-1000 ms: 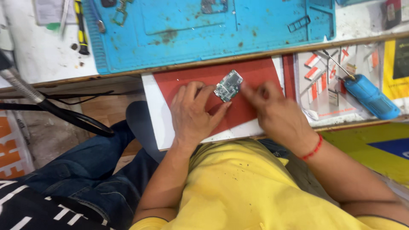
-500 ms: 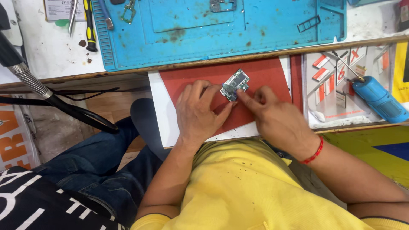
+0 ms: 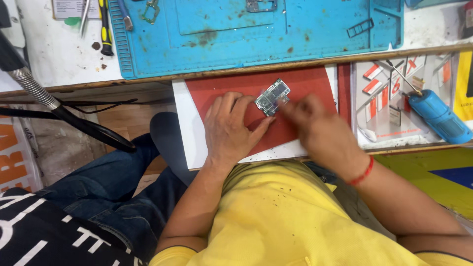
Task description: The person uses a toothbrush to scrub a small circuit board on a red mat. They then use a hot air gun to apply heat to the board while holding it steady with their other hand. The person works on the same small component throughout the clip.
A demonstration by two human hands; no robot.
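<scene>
Centrally, a small silvery circuit board (image 3: 272, 97) lies on the red mat (image 3: 315, 83), which tops a white board at the bench edge. Since the earlier views the board has shifted slightly; the left hand (image 3: 231, 129) now rests flat, fingertips steadying its lower edge. The right hand (image 3: 320, 133), blurred, appears to pinch the board's right corner. A blue ribbed silicone mat (image 3: 256, 37) lies beyond; a blue cylindrical tool (image 3: 438, 118) lies right.

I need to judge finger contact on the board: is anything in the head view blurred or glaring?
Head view: right hand is motion-blurred, fingertips smeared; left hand and board are sharp; lighting even, no strong glare; faint glints on the board's metal.
</scene>
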